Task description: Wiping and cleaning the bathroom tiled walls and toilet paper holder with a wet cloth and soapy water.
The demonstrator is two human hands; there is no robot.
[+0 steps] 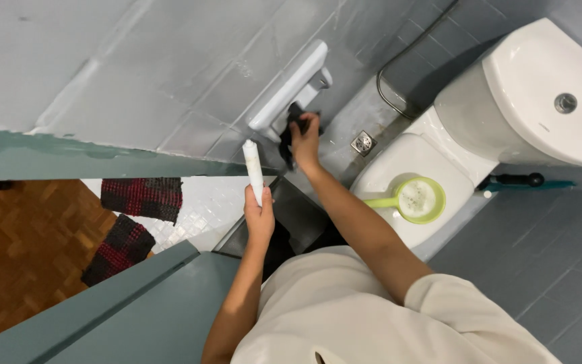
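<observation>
Shirt: cream fabric (345, 310), soft and creased, filled the bottom edge nearest the lens, cut off by the frame.
Floor at left: herringbone wood (15, 249) met white tiles where two red-and-black checked mats (136, 216) lay rumpled, one partly hidden by the teal door (122, 303).
Left hand: the left hand (259, 217) was closed around a slim white bottle (253, 168), held upright, its cap pointing at the wall.
Right hand: the right hand (304, 137) pressed a dark cloth (292, 128) against the underside of the small white wall basin (291, 84), fingers bunched on the cloth; most of the cloth was hidden by the hand.
Bin: a dark square bin (298, 216) stood below the arms, partly blocked by them.
Right side: a glossy white toilet (533, 101) carried a green dipper (415, 200) on its closed lid; a floor drain (364, 142) sat between basin and toilet.
Unclear: a dark-handled tool (516, 180) lay behind the toilet, its head out of sight.
</observation>
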